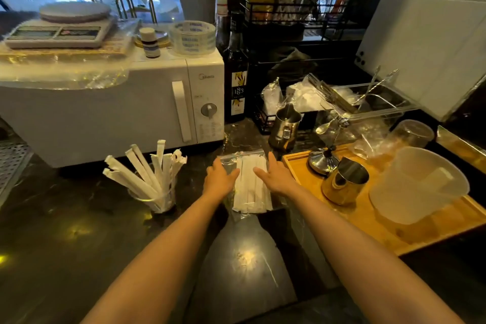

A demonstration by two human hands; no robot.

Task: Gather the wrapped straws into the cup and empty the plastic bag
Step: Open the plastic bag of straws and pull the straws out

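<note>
Several wrapped straws (147, 173) already stand in the cup (157, 198), while left hand (219, 179) and right hand (276, 176), grips open, flank the still-full plastic bag (249, 187) right of it.

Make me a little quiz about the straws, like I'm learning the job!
1. True or false: the cup already has wrapped straws standing in it.
2. The plastic bag lies: A) on the microwave B) on the dark counter C) on the wooden tray.
3. Fill in: both hands rest on the ____.

Key
1. True.
2. B, between the left hand and the right hand; the microwave and the wooden tray are apart from it.
3. Plastic bag.
</note>
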